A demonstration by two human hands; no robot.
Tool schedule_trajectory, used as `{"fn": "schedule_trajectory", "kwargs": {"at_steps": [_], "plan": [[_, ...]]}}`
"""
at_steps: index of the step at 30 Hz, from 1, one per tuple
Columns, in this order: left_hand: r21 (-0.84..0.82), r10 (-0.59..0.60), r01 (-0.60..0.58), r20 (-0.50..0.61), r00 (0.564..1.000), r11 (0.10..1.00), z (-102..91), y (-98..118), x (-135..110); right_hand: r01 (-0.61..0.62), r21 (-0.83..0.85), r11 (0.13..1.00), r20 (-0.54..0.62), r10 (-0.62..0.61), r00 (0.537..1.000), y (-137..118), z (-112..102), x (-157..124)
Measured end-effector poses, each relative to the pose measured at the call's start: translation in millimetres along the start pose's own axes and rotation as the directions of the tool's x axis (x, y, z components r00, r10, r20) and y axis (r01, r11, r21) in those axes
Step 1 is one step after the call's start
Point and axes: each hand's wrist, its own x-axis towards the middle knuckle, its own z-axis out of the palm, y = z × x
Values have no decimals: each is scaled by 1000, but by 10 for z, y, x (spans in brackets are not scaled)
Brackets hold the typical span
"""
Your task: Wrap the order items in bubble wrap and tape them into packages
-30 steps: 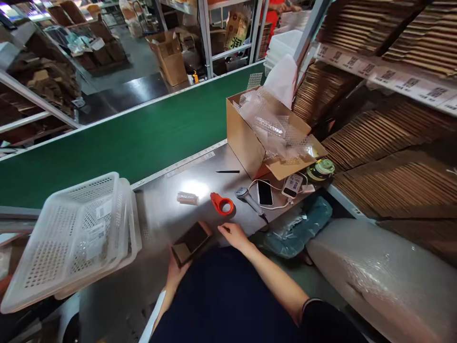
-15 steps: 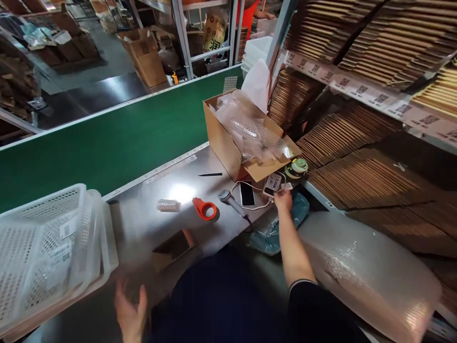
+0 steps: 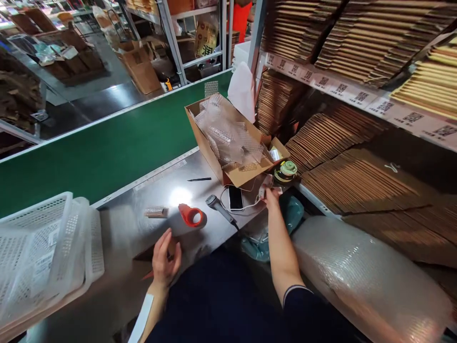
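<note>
My right hand [image 3: 272,196] reaches to the far edge of the steel bench, its fingers closed on the lower end of a white palm-sized device [image 3: 265,185] with a white cable. Beside it lies a phone [image 3: 235,198] with a dark screen. My left hand [image 3: 166,259] is over a small open cardboard box [image 3: 143,263], thumb apart from the fingers and nothing visibly held. A white strip [image 3: 143,318] lies along the left forearm. Between the hands are a grey barcode scanner [image 3: 219,209], an orange tape dispenser [image 3: 191,216] and a small bubble-wrapped item [image 3: 156,212].
A carton [image 3: 205,143] full of bubble wrap stands at the back, with a green-lidded jar [image 3: 286,170] beside it. White baskets [image 3: 67,247] are at left. A green belt [image 3: 107,152] runs behind. Bubble-wrap roll [image 3: 357,267] and shelved flat cartons [image 3: 357,181] fill the right.
My left hand has risen from the lower edge to over the small box. The white device has tilted in my right hand. The view has shifted slightly right.
</note>
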Motion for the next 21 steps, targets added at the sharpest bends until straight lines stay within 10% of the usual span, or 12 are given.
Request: {"fn": "schedule_trajectory", "kwargs": {"at_steps": [5, 9, 17, 21], "plan": [[-226, 203, -162, 173, 964, 961, 326, 340, 405, -46, 402, 914, 12, 45, 999, 60, -151, -392], [-320, 273, -163, 336, 901, 933, 546, 691, 762, -118, 716, 688, 170, -8, 985, 273, -14, -942], [-326, 293, -94, 640, 711, 941, 1090, 1139, 1044, -330, 826, 456, 407, -78, 910, 269, 357, -1528], [-387, 317, -87, 585, 746, 918, 1155, 1144, 886, -411, 844, 345, 476, -125, 871, 234, 488, -1551]]}}
